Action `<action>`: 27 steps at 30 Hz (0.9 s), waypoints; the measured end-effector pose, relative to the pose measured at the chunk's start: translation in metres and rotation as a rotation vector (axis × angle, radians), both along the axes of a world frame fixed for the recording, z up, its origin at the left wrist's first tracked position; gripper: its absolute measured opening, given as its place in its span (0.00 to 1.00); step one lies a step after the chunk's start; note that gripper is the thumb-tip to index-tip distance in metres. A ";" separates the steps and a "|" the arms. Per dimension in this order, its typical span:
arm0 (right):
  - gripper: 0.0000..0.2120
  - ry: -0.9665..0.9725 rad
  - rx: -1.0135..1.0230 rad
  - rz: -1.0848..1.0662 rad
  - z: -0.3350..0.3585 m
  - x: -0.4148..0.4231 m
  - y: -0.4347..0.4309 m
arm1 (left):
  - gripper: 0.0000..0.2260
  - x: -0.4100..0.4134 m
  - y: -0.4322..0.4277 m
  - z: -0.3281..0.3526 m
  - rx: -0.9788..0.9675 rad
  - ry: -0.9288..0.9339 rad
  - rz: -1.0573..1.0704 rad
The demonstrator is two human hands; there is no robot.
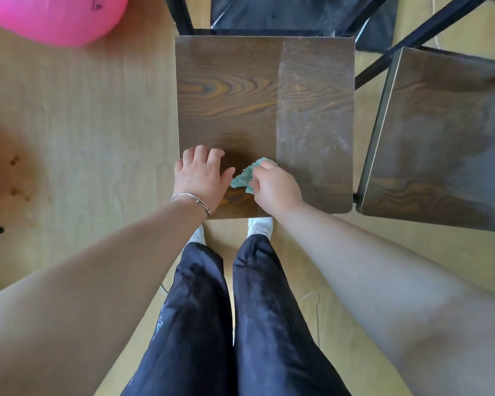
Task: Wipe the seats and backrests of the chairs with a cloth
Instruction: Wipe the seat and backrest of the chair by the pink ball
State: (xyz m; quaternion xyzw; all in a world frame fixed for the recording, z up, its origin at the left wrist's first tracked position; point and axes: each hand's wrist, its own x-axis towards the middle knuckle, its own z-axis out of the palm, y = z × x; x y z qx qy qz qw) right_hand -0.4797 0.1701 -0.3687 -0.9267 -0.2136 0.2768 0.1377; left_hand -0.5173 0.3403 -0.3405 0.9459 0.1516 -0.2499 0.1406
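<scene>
Fingers curled tight, the right hand clamps the green cloth onto the front of the chair seat. Just beside it, the left hand lies flat on the wood, fingers spread. The seat's right strip is grey with dust, while the left part shows dark grain. A second chair seat sits close on the right, with a black frame bar slanting above it. A pink ball is cut off top left. Something dark lies beyond the seat, hard to make out. White shoes are half hidden under the front edge, and part of the cloth is under the fingers.
</scene>
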 end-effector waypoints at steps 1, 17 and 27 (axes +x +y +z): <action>0.09 -0.001 0.007 0.014 0.000 -0.010 -0.006 | 0.20 -0.006 -0.003 0.000 -0.002 0.012 -0.003; 0.10 -0.028 0.223 -0.175 -0.001 0.081 -0.008 | 0.20 -0.001 -0.021 -0.008 -0.014 -0.024 -0.008; 0.12 -0.123 0.053 -0.289 -0.008 0.265 0.038 | 0.20 0.070 -0.012 -0.008 -0.007 -0.115 0.048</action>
